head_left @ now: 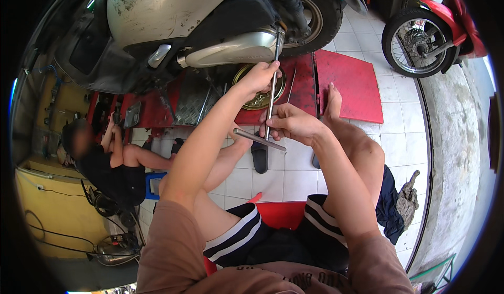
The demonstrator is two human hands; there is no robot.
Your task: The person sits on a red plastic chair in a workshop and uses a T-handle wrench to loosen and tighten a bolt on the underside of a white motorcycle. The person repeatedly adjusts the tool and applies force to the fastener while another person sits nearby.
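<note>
White floor tiles run under a workshop bay, with a grey wall along the right. On a low red platform stands a scooter, its rear wheel toward the top of the view and a silver cover along its lower side. T-handle wrench: long shaft, metal, located between the scooter and the seated person's knees; crossbar at the near end, far end at the rear tip of the silver cover, seating there too small to tell. Left hand: fingers closed around the shaft, about midway. Right hand: thumb and fingers pinching the shaft low down, just above the crossbar. Behind the left hand, a round brass-coloured tray rests on the platform; a thin rod lies to its right. Far left: co-worker in black, seated on a blue stool. Upper right: red motorcycle.
</note>
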